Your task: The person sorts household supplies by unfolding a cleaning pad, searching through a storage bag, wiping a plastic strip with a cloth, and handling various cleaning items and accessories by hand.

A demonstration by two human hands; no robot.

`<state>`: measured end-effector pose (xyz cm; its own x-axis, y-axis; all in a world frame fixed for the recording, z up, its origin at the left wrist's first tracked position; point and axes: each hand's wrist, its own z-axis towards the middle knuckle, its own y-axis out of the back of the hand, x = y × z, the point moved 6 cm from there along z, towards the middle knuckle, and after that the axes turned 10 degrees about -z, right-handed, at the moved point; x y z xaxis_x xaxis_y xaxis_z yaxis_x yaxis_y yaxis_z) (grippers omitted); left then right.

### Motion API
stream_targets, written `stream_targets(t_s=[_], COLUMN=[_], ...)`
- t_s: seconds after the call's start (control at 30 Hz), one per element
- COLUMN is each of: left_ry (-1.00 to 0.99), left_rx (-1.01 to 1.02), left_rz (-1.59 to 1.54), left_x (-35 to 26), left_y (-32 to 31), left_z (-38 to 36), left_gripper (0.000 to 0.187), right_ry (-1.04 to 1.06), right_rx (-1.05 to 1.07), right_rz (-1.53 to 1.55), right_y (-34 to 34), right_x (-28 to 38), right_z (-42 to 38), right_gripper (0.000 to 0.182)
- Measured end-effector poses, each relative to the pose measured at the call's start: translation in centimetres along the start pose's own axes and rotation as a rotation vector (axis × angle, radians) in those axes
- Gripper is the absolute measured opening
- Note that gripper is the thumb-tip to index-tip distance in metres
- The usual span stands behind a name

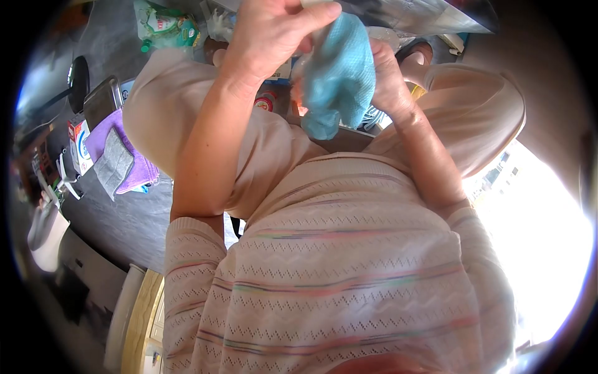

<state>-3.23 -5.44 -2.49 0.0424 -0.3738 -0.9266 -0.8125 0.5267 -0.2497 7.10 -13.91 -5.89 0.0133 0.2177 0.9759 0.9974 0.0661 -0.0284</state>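
Observation:
A light blue textured cloth (346,71) hangs in folds between my hands, above my lap. At its upper left edge, my left hand (268,34) is closed, thumb and fingers pinching the cloth near a pale strip at the frame's top. My right hand (389,81) is on the cloth's right side, its fingers bent round behind it and mostly hidden. The lower end of the cloth is bunched and dangles free.
Between my knees, partly covered, are a red round item (266,101) and a blue box (281,73). Green-and-white packs (165,25) lie at the upper left. On the left are a purple cloth (134,159), a grey cloth (114,163) and a metal tray (104,101).

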Motion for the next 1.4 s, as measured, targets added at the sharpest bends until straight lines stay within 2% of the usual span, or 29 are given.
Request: stream_targets(t_s=[0.13,0.23,0.33,0.43,0.5,0.8,0.87,0.97,1.03,1.1,1.13,1.17,1.2,1.23,1.3,1.37,1.4], left_ry=[0.024,-0.054,-0.052,-0.098,-0.095,-0.084,-0.039,0.048,0.129,0.222,0.214,0.206,0.198,0.190,0.047,-0.126,-0.113], left_rx=[-0.033,-0.064,-0.119,-0.110,-0.133,-0.199,-0.192,-0.003,0.139,0.142,0.204,0.181,0.158,0.134,0.085,0.063,0.023], left_rz=[-0.091,-0.056,-0.125,-0.051,-0.153,-0.219,-0.295,-0.475,-0.456,-0.376,-0.224,-0.216,-0.207,-0.197,-0.247,-0.257,-0.266], left_x=[0.3,-0.2,-0.2,-0.7,-0.7,-1.1,-0.5,-0.3,-0.1,1.1,1.1,1.3,1.6,1.8,1.7,2.1,1.0], left_y=[0.2,0.7,1.2,2.0,2.0,2.7,2.5,1.0,-0.4,-1.4,-1.7,-1.7,-1.9,-2.1,-2.5,-2.1,-2.2], left_z=[-0.1,0.2,0.4,0.7,0.8,1.1,1.2,1.2,0.5,0.0,-0.1,-0.2,-0.2,-0.2,0.1,0.7,0.2], left_gripper=[0.012,0.011,0.011,0.011,0.014,0.014,0.015,0.015,0.013,0.013,0.013,0.013,0.013,0.013,0.011,0.010,0.008], right_ry=[0.015,0.038,0.028,0.009,-0.017,-0.076,-0.086,-0.086,-0.088,-0.082,-0.068,-0.057,-0.128,-0.056,0.088,0.006,0.025], right_rx=[0.060,0.097,0.132,0.170,0.193,0.262,0.240,0.167,0.103,0.021,-0.012,-0.045,-0.119,-0.131,-0.146,-0.120,-0.108], right_rz=[-0.016,-0.007,-0.013,-0.034,-0.051,0.149,0.169,0.207,0.267,0.313,0.319,0.325,0.515,0.207,-0.410,-0.180,-0.156], right_y=[-0.6,-1.1,-1.4,-1.8,-2.2,-2.5,-2.1,-1.0,-0.4,0.2,0.6,0.9,0.5,0.9,1.0,0.5,0.2], right_x=[-0.5,-0.6,-1.0,-1.6,-1.9,-3.1,-3.1,-3.3,-3.1,-3.0,-2.7,-2.4,-2.2,-1.3,0.5,0.2,0.2], right_z=[-0.3,-0.6,-0.9,-1.2,-1.3,-1.8,-1.8,-1.8,-1.6,-1.4,-1.3,-1.3,-1.4,-1.2,-1.0,-1.0,-1.1], right_gripper=[0.022,0.023,0.023,0.023,0.023,0.026,0.026,0.025,0.025,0.022,0.022,0.022,0.021,0.020,0.020,0.018,0.018])
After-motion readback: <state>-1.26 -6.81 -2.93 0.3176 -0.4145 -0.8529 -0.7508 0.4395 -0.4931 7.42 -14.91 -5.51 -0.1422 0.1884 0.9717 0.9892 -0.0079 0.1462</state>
